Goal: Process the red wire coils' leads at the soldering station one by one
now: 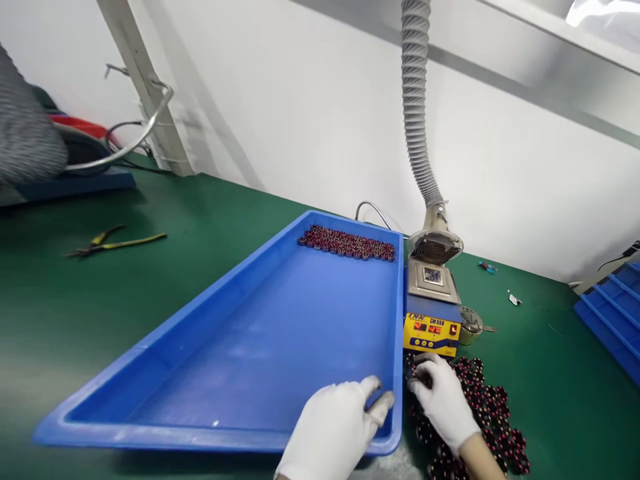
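Observation:
My left hand (pixel 340 423), in a white glove, reaches over the near right corner of the blue tray (pixel 225 437). Its thumb and fingers are apart, and I see nothing between them. White-gloved too, my right hand (pixel 444 403) is at the heap of small round dark parts with pink spots (pixel 495 413), right of the tray. Its fingers curl around one dark part (pixel 426 379), partly hidden by them. At the tray's far end, similar parts (pixel 350 241) stand packed in rows.
A yellow-fronted solder pot (pixel 433 330) with lit red digits stands beyond the heap, below a grey extraction hose (pixel 416 100). A small round tin (pixel 470 323) is beside it. Yellow-handled pliers (pixel 117 243) lie at left. Blue crates (pixel 613 313) stand at right.

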`<state>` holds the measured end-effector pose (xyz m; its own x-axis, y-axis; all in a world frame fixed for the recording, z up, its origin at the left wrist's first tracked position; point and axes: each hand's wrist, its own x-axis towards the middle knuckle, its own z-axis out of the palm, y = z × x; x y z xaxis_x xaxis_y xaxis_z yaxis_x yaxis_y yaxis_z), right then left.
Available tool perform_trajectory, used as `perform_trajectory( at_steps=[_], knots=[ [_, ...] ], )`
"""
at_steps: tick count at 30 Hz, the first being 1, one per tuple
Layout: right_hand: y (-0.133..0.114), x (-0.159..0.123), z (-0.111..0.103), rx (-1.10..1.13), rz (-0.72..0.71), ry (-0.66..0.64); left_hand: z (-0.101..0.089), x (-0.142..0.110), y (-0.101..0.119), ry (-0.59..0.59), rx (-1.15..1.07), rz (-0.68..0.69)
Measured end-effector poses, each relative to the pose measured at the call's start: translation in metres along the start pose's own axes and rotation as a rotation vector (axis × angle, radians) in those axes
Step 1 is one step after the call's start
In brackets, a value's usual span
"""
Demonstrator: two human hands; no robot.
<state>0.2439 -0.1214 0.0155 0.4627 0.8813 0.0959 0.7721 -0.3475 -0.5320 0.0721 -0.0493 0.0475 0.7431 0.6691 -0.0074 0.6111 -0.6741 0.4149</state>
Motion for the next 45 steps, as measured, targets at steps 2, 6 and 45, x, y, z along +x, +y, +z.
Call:
perform_trajectory(
  at_steps=[2, 6, 45],
  knots=[
    [0.001, 0.003, -0.022, 0.507, 0.055, 0.017, -0.007, 0.003, 0.004, 0.032, -0.157, 0.015],
    [-0.025, 0.009, -0.064, 1.416, 0.098, 0.007, -0.032, 0.017, 0.027, 0.412, -0.323, 0.295],
    [-0.072, 0.036, -0.046, 1.613, -0.076, -0.117, -0.077, 0.048, 0.031, 0.749, -0.552, 0.644]
  ],
)
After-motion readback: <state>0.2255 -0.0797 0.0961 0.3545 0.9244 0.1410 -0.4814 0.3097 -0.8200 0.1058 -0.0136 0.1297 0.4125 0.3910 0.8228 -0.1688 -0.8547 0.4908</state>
